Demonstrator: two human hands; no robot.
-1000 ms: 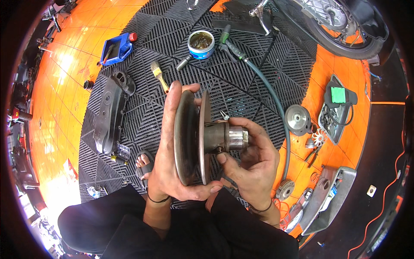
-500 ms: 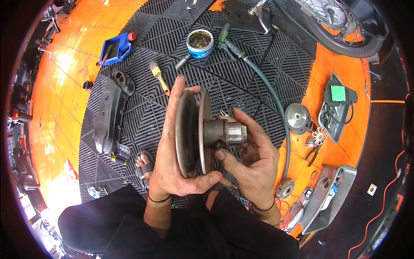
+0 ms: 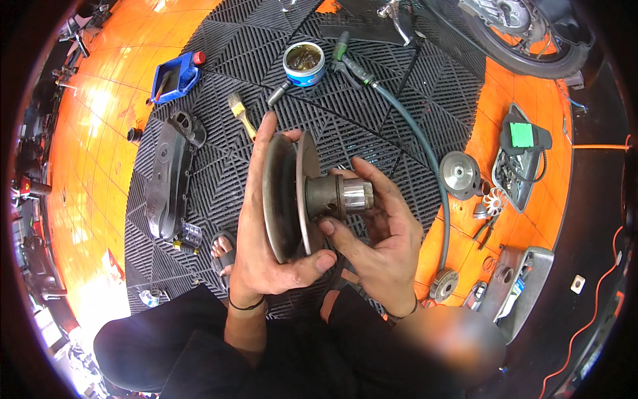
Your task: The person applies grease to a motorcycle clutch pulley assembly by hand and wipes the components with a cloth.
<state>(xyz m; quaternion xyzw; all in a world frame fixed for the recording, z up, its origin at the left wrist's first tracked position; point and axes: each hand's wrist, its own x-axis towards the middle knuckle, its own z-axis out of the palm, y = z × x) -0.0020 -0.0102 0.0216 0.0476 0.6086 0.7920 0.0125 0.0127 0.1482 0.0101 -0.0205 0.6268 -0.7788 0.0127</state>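
Observation:
Between my hands is a scooter's metal driven pulley [image 3: 300, 199], two discs with a groove between them and a hub sticking out to the right. My left hand [image 3: 266, 266] wraps round the discs from the left, thumb along the lower edge and index finger stretched up past the rim. On the hub side, my right hand [image 3: 382, 253] closes round the dark collar, with its thumb at the underside and other fingers behind. A shiny sleeve end [image 3: 357, 195] shows beyond the collar. The far fingertips of both hands are partly hidden.
Ahead on the black mat [image 3: 372, 126] stand a grease tub [image 3: 304, 64], a brush [image 3: 240, 114] and an air gun [image 3: 352, 63] with hose. A long dark cover [image 3: 169, 179] lies left; a blue container [image 3: 177, 76] stands beyond. Right are a round clutch bell [image 3: 460, 174] and grey tray [image 3: 522, 292].
The pulley and both hands have shifted slightly left and up, and the discs have turned a little. Both hands keep their hold. A blurred patch now covers the lower right.

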